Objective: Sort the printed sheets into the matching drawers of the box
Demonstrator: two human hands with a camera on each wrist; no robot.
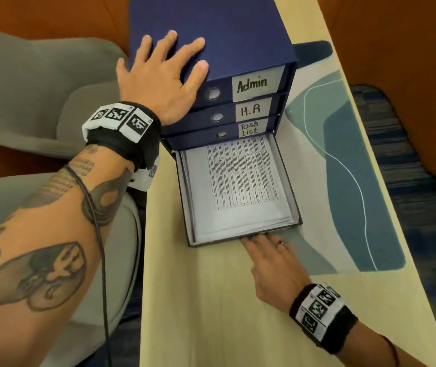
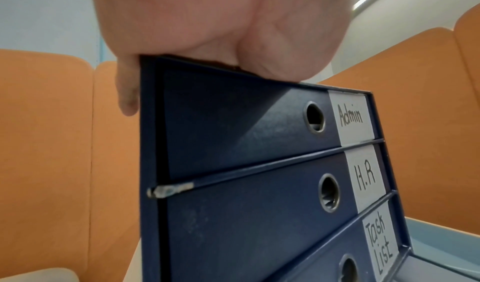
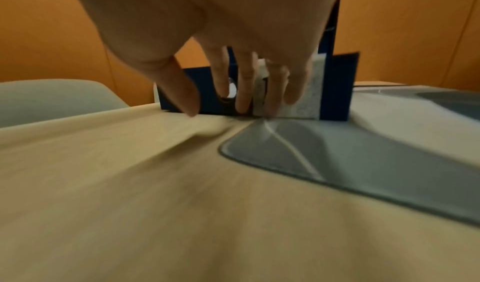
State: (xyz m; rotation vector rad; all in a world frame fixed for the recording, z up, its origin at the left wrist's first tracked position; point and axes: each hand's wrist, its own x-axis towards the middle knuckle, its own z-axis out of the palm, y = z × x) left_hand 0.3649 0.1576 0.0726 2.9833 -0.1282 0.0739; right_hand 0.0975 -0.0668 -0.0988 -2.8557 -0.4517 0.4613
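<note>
R hand (image 1: 272, 263), fingers straight, tips on open drawer (image 1: 240, 235) front; drawer runs lengthwise away into box (image 1: 211, 33). L hand (image 1: 164, 75) flat atop box.

I've got a navy blue box (image 1: 211, 27), white labels (image 1: 252, 84) lettered in black, silver-ringed finger holes (image 1: 213, 93). White sheet (image 1: 240, 176) dense with black print in the grey-lined drawer (image 1: 295, 207). Pale wood-grain table (image 1: 198, 300), mat (image 1: 349, 181) in teal and blue waves with a thin white line. Orange seating (image 2: 46, 142), grey chair (image 1: 26, 83).
</note>
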